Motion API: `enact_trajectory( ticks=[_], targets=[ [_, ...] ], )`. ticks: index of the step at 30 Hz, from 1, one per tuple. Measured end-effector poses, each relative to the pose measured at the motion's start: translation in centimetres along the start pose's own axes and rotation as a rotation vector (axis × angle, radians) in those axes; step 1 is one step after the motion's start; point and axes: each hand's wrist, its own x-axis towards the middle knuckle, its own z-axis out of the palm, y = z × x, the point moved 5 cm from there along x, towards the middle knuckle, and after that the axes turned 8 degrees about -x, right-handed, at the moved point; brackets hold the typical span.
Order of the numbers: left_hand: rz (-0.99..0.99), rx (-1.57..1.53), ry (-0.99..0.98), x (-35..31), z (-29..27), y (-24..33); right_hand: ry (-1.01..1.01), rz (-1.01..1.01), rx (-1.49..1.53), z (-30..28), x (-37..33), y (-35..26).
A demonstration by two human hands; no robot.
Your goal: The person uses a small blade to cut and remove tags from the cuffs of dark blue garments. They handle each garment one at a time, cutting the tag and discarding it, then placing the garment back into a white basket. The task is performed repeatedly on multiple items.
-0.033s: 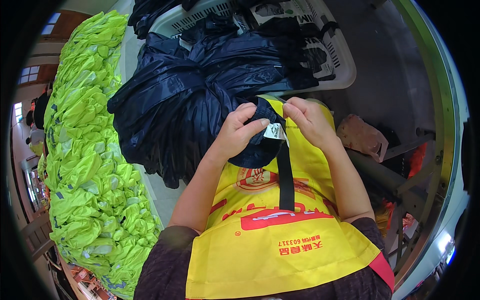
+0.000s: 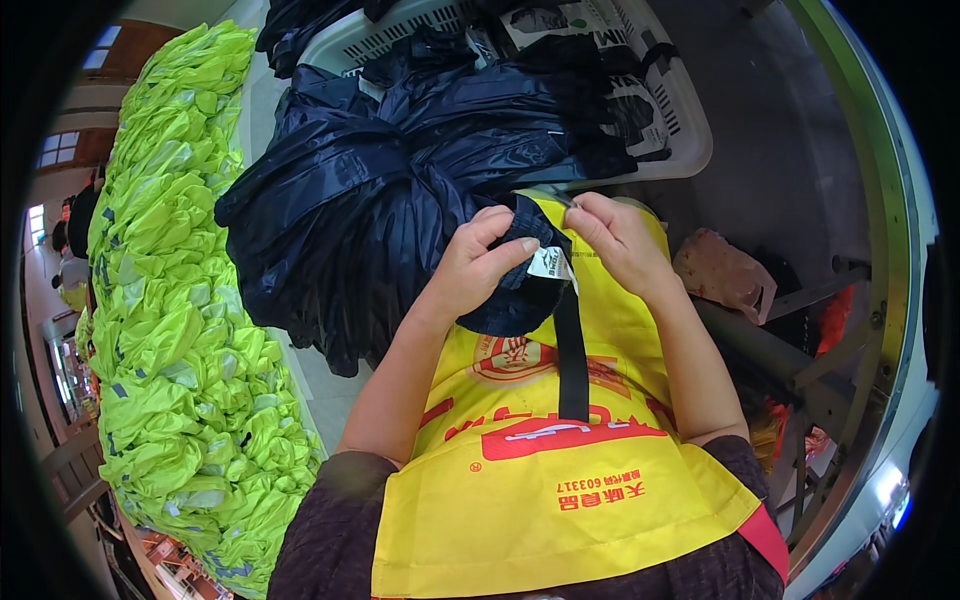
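Note:
A shiny navy garment [image 2: 330, 200] drapes from the basket down to my lap. My left hand [image 2: 478, 258] is closed on its gathered, elastic-looking edge, with the thumb on top. Beside that thumb, a small white label [image 2: 549, 263] sticks out of the edge. My right hand [image 2: 622, 240] is closed in a pinch just right of the label. A thin, dark grey thing shows at its fingertips, too small and blurred to name. Under both hands lies my yellow apron [image 2: 610, 470], with a black strap [image 2: 570, 350] running down it.
A white plastic basket [image 2: 690, 150] holding dark garments and printed packages stands ahead. Bright yellow-green garments [image 2: 190, 330] form a long heap at the left. On the right are a crumpled plastic bag [image 2: 722, 268] and a metal frame [image 2: 880, 300].
My right fingertips have shifted very slightly, and more of the thin grey thing shows above them. The left hand and the garment have not visibly moved.

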Motion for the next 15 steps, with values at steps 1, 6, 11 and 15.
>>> enact_trajectory(
  ticks=[1, 6, 11, 15],
  targets=[
    [0.003, 0.004, -0.005, 0.0, 0.2, 0.2, 0.009, -0.002, 0.049, 0.1, -0.1, -0.2],
    [0.081, 0.139, -0.028, 0.3, 0.7, 0.5, 0.137, -0.145, 0.143, 1.5, 0.8, -2.4],
    [0.045, -0.088, 0.063, 0.2, 0.9, 0.0, 0.320, -0.365, -0.078, 1.4, 0.6, -4.0],
    [0.031, -0.050, 0.051, 0.3, 0.7, 0.0, 0.430, -0.319, -0.161, 1.5, -0.2, -3.8]
  ],
)
